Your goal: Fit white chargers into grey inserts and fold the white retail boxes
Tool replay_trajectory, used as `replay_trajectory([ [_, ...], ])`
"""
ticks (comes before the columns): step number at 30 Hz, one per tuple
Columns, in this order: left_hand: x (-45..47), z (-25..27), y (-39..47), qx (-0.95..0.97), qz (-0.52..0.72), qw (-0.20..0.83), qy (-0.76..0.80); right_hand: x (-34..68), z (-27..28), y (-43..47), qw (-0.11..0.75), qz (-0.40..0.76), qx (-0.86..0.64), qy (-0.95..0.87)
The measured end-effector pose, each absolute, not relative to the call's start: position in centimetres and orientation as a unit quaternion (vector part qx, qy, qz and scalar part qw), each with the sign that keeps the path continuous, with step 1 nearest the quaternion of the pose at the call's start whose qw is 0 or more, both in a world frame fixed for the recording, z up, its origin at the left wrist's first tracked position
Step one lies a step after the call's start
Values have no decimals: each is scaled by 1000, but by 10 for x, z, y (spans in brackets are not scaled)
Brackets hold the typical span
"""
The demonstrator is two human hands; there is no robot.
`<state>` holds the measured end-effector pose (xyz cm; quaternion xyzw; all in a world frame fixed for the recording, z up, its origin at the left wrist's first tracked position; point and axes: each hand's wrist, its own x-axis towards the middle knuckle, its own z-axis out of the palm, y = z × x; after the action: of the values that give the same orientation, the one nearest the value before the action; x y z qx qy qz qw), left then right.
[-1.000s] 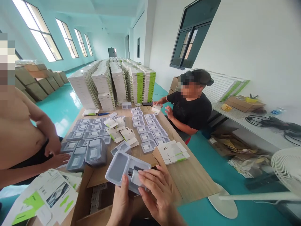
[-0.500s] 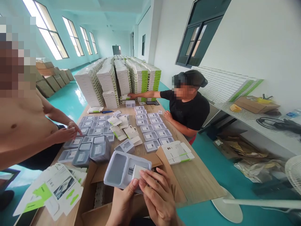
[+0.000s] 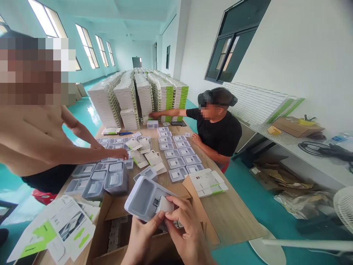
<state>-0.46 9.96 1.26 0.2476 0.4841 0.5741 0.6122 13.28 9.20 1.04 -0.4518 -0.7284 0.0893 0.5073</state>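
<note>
My left hand [image 3: 143, 232] grips a grey plastic tray [image 3: 140, 198] with two compartments, its thumb up at the near rim and its fingers hidden below. A white plug adapter [image 3: 166, 204] with dark metal prongs lies tilted in the smaller right-hand compartment. My right hand [image 3: 185, 224] pinches the adapter between thumb and fingers, and my left thumb reaches close to its near edge. Below both hands stands an open cardboard box [image 3: 100, 235] with small pale items inside, partly covered by my arms.
Trays with white pieces stand in rows on the table [image 3: 234, 217]. Stacked trays [image 3: 117, 178], flat printed cartons [image 3: 70, 224] and folded cartons [image 3: 205, 180] lie around the box. One co-worker [image 3: 220, 129] sits at right; another [image 3: 41, 136] reaches across from the left. A white fan [image 3: 344, 206] stands right.
My right fingers have shifted from lying over the adapter to pinching its right side, and the adapter tilts more. The left co-worker has leaned in and stretched an arm over the trays.
</note>
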Motion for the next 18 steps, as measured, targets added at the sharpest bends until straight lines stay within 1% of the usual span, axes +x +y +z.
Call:
replay_trajectory([
  [9,-15,-2,106,264,566,616,480,127,-5,99,522,119,-453,-713],
  [15,-16,-13,105,243,559,599,520,121,-29,98,507,113,-458,-722],
  [18,-14,-19,102,242,555,584,541,122,-39,96,493,129,-471,-720],
])
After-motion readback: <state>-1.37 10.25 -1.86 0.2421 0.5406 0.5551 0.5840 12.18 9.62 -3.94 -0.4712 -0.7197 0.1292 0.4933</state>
